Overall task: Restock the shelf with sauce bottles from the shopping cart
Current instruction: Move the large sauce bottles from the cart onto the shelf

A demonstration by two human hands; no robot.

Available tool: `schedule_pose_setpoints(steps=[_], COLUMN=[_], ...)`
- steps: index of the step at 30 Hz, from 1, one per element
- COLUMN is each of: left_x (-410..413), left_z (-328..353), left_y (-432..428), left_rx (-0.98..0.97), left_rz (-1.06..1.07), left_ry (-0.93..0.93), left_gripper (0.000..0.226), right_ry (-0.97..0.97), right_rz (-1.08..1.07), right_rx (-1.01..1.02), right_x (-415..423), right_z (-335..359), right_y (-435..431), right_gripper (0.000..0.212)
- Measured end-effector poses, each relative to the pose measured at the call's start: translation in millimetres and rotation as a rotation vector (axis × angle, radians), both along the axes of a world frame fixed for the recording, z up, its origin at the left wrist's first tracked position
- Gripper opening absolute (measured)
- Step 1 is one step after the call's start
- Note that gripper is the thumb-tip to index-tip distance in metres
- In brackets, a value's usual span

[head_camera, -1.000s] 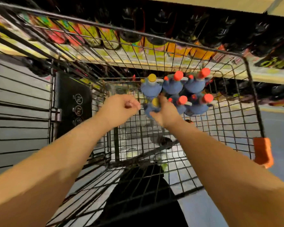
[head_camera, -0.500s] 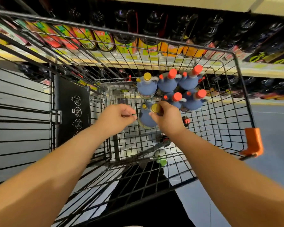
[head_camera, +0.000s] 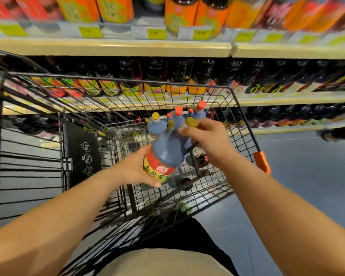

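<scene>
Over the cart (head_camera: 245,124), right fingers (head_camera: 188,132) pinch the sauce bottle (head_camera: 166,154) neck, left fingers (head_camera: 154,183) cup its base

Shopping cart (head_camera: 118,80) stands before the shelf (head_camera: 127,47), whose boards behind the cart carry rows of stocked bottles (head_camera: 179,70). A cluster of sauce bottles (head_camera: 157,124) stands in the cart's far right part. The held sauce bottle (head_camera: 165,154) is above the cart floor, nearer than the cluster, tilted. The left hand (head_camera: 133,170) is at its lower body, the right hand (head_camera: 207,138) at its cap.
</scene>
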State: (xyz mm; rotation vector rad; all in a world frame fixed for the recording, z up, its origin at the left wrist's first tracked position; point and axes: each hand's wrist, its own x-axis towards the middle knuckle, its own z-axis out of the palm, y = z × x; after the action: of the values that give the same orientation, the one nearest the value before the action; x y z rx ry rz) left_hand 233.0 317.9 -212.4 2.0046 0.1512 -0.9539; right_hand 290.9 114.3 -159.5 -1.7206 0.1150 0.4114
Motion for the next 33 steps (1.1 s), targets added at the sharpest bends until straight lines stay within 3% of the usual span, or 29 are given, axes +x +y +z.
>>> schedule_pose_setpoints(steps=[5,7,11,13,15,18,23,28,31,33], left_x=[7.3,10.4,16.8,19.2,21.6,24.9,33.3,44.7,53.9,61.7], left_z=[12.9,19.4,29.2,29.6,28.0,23.9,19.6,18.9,9.9,-2.9], left_y=[-1.1,-4.9,-16.8,-22.9,-27.7,-32.4,-41.5,-50.1,-42.2,-34.0], left_rx=[-0.143,-0.194,-0.269,-0.281,-0.286,-0.282,-0.265,-0.217,-0.109,0.062], left_rz=[0.133,0.153,0.190,0.223,0.259,0.256,0.230,0.190,0.277,0.311], left_ry=[0.014,0.008,0.015,0.026,0.032,0.021,0.007,-0.011,-0.090,-0.127], left_gripper=[0.108,0.090,0.044,0.037,0.034,0.032,0.035,0.028,0.042,0.051], right_ry=[0.035,0.032,0.082,0.206,0.342,0.436,0.399,0.319,0.291,0.274], right_rz=[-0.126,-0.164,-0.185,-0.170,-0.102,0.001,-0.031,-0.200,-0.243,-0.226], right_rx=[0.076,0.065,-0.022,0.063,0.111,0.185,0.274,0.296,0.268,0.223], right_x=[16.8,21.9,24.7,17.5,8.6,0.0,7.7,17.2,29.0,37.5], right_z=[16.5,17.2,11.0,4.8,-4.0,-15.9,-31.4,-47.0,-46.7,-48.6], right_y=[-6.4,-6.8,-2.4,1.3,2.9,1.5,-1.6,-8.4,-18.1,-24.3], right_gripper=[0.033,0.044,0.023,0.035,0.048,0.031,0.055,0.071,0.075,0.071])
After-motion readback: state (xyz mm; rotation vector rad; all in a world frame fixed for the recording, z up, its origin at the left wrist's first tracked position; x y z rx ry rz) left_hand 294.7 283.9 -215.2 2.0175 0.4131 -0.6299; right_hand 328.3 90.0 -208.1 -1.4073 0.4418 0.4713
